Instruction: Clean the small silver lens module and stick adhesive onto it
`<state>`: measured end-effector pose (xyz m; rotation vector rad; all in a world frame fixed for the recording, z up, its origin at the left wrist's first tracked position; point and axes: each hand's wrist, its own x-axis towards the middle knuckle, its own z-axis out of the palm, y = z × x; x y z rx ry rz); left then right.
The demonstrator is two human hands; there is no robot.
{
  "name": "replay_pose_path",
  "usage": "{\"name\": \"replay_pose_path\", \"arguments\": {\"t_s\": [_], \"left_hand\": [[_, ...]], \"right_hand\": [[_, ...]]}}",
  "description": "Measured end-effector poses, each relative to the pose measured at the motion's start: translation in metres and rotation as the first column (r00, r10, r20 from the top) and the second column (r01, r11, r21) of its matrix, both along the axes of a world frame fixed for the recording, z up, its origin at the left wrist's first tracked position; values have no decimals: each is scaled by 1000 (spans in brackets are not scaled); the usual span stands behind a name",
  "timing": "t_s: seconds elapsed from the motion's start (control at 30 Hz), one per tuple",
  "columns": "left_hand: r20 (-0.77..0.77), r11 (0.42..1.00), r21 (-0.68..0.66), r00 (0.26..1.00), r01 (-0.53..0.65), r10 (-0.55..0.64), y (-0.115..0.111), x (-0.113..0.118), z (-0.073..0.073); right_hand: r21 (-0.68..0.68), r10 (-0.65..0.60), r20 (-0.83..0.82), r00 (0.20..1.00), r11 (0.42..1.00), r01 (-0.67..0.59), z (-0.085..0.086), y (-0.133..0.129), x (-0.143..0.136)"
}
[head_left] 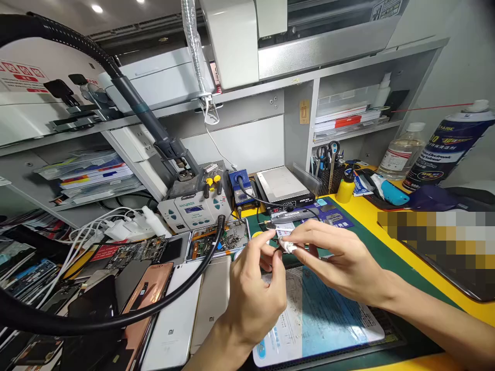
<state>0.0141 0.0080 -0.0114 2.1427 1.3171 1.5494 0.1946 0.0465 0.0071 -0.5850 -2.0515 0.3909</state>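
Note:
Both hands meet over the far part of a blue and white work mat (328, 314). My left hand (259, 283) has its thumb and fingers closed on a small dark piece, too small to name. My right hand (340, 257) pinches a crumpled white wipe (286, 244) between thumb and fingers, and the wipe touches the small piece at the left fingertips. Just behind the fingers lie a brush-like tool (274, 226) and a grey pen-shaped tool (296, 215).
Phones, among them a white one (174, 314), cover the left side under a thick black hose (154, 312). A rework station (197, 206), a hot plate (284, 184), a yellow bottle (345, 189) and a spray can (448, 147) stand behind. A dark tablet-like device lies right.

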Motion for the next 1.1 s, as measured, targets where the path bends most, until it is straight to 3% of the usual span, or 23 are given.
{"name": "replay_pose_path", "arguments": {"t_s": [0.13, 1.1], "left_hand": [[9, 998, 65, 1000, -7, 6, 1, -1, -1], [8, 989, 145, 1000, -8, 7, 2, 0, -3]], "right_hand": [[5, 7, -38, 999, 1000, -6, -2, 1, -1], [11, 2, -58, 998, 1000, -1, 1, -2, -2]]}}
